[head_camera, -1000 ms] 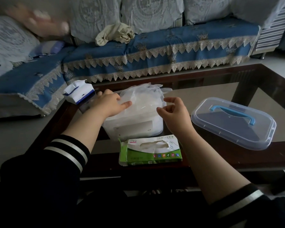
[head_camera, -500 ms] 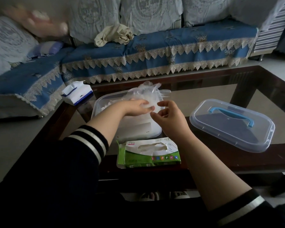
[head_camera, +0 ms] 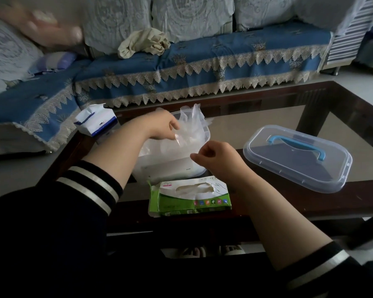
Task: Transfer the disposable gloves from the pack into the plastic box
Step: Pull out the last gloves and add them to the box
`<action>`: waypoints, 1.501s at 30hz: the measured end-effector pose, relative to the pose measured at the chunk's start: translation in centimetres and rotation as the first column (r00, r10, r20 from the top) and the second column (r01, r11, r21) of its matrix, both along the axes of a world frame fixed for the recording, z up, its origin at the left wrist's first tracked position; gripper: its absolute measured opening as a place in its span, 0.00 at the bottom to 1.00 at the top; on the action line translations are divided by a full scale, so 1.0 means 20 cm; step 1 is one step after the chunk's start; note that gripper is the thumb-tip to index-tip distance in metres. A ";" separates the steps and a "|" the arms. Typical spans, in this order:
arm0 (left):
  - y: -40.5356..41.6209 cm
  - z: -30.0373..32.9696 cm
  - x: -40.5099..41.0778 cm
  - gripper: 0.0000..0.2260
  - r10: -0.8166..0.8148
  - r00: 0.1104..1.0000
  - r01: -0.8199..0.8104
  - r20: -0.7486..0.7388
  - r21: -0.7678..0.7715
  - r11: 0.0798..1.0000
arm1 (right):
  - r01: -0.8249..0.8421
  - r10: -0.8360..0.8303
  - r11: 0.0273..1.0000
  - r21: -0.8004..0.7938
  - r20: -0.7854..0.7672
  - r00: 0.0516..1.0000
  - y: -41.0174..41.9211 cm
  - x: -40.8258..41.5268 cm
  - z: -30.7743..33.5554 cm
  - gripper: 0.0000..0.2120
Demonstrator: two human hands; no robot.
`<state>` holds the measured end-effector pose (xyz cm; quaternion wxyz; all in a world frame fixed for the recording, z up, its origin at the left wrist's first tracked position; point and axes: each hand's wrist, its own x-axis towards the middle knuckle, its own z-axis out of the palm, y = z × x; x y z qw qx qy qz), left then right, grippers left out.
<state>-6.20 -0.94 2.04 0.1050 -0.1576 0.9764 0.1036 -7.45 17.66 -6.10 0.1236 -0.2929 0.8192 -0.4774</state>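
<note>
A clear plastic box (head_camera: 170, 167) stands on the glass coffee table (head_camera: 342, 190), filled with a heap of thin transparent gloves (head_camera: 192, 123) that rises above its rim. My left hand (head_camera: 164, 125) arches over the heap, fingertips down, gripping a fold of glove film. My right hand (head_camera: 218, 155) hovers at the box's front right corner with fingers curled. Its thumb and forefinger pinch what looks like a glove edge. The green and white glove pack (head_camera: 189, 196) lies flat in front of the box, its torn opening facing up.
The box's clear lid (head_camera: 297, 158) with a blue handle lies to the right on the table. A white and blue tissue pack (head_camera: 95, 121) sits at the table's far left corner. Behind is a blue sofa (head_camera: 202, 61) with a crumpled beige cloth (head_camera: 142, 43).
My left hand went from lying flat on the gloves to arching up and gripping them. My right hand drew back toward the box's front right corner.
</note>
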 end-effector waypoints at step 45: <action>0.24 -0.54 0.46 0.30 0.138 0.990 -0.136 0.004 0.209 0.968 | -0.082 0.137 0.962 0.261 -0.203 0.970 -0.04 0.08 -0.11 0.06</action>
